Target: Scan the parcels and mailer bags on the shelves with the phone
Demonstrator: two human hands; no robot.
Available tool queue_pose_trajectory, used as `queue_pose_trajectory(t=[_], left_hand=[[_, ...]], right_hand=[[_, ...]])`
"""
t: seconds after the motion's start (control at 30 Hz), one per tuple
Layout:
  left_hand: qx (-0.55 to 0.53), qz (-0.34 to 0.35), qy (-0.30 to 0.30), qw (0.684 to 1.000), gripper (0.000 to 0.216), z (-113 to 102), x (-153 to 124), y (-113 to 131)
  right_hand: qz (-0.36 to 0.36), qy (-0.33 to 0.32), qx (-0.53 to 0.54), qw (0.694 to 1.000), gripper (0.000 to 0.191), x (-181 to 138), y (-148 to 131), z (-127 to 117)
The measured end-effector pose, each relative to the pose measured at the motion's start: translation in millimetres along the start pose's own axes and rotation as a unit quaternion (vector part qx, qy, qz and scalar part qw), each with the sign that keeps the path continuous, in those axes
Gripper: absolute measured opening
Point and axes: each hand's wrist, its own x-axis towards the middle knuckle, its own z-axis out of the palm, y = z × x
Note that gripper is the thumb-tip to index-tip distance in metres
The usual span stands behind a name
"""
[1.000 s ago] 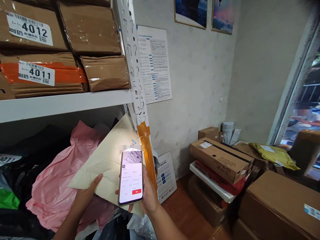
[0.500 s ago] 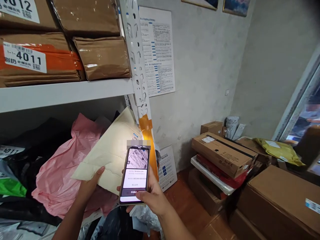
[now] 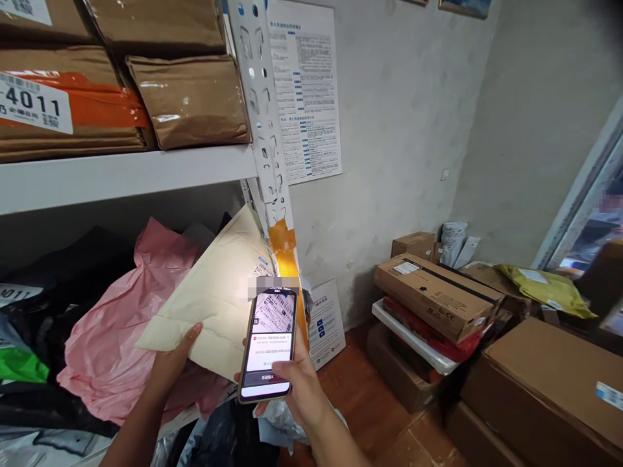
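My left hand (image 3: 178, 357) is closed on the lower edge of a cream padded envelope (image 3: 209, 292), thumb on its front and the fingers behind it. The envelope is tilted, with a printed label near its right side partly covered. In front of that label, my right hand (image 3: 299, 383) grips a smartphone (image 3: 267, 350). Its thumb lies on the lower right of the lit screen, which shows a barcode view above text lines. Light falls on the envelope around the phone's top. A pink plastic bag (image 3: 121, 318) sits behind the envelope on the left.
Cardboard boxes (image 3: 189, 104) with numbered labels fill the upper shelf (image 3: 195, 165). Orange tape wraps the metal upright (image 3: 265, 117). Dark bags (image 3: 29, 408) lie low at left. On the right, stacked boxes (image 3: 433, 295) and a yellow parcel (image 3: 545, 288) stand by the wall.
The phone and my right hand have shifted slightly right, and the thumb has moved up the screen. A red mark now shows beside a text line. My left hand keeps holding the envelope.
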Motion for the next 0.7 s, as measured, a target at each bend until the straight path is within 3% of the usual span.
queue_pose_trajectory(t=[0.47, 0.7], left_hand=[[-0.011, -0.018, 0.008, 1.0, 0.081, 0, -1, -2], [-0.008, -0.01, 0.01, 1.0, 0.082, 3, -3, 5]], right_hand=[[0.003, -0.106, 0.015, 0.994, 0.111, -10, -6, -6], [0.003, -0.09, -0.003, 0.996, 0.118, -16, -3, -14]])
